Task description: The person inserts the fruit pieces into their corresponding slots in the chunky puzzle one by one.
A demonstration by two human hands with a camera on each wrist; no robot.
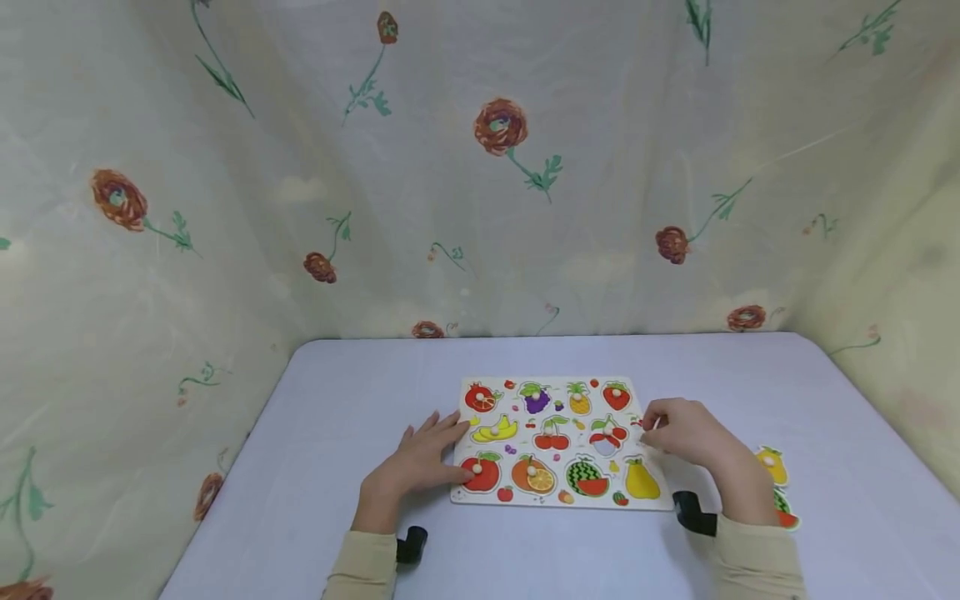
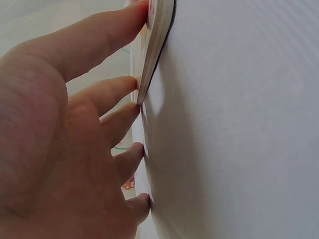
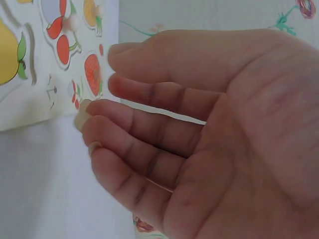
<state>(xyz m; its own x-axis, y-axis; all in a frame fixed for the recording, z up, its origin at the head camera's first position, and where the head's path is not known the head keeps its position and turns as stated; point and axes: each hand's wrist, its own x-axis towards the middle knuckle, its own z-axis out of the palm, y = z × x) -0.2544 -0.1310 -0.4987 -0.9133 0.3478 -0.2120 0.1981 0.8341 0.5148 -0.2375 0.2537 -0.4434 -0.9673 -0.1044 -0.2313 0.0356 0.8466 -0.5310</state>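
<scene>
A white wooden fruit puzzle board (image 1: 525, 498) lies on the table, with several knobbed pieces on it. My left hand (image 1: 422, 460) rests at its left edge, fingers spread. Its thumb touches the board by the apple piece (image 1: 487, 477); in the left wrist view the fingertips (image 2: 130, 83) meet the board's edge. My right hand (image 1: 686, 429) is at the right edge, beside the cherry piece (image 1: 618, 433). Its fingers are loosely bent, with nothing between them in the right wrist view. A pale blue patch shows below those cherries.
To the right of the board, a yellow fruit piece (image 1: 771, 465) and a watermelon piece (image 1: 784, 510) lie on the table (image 1: 360, 392), partly hidden by my right forearm. A flowered cloth (image 1: 420, 192) hangs behind and at both sides. Black wrist mounts (image 1: 411, 546) stick out at both cuffs.
</scene>
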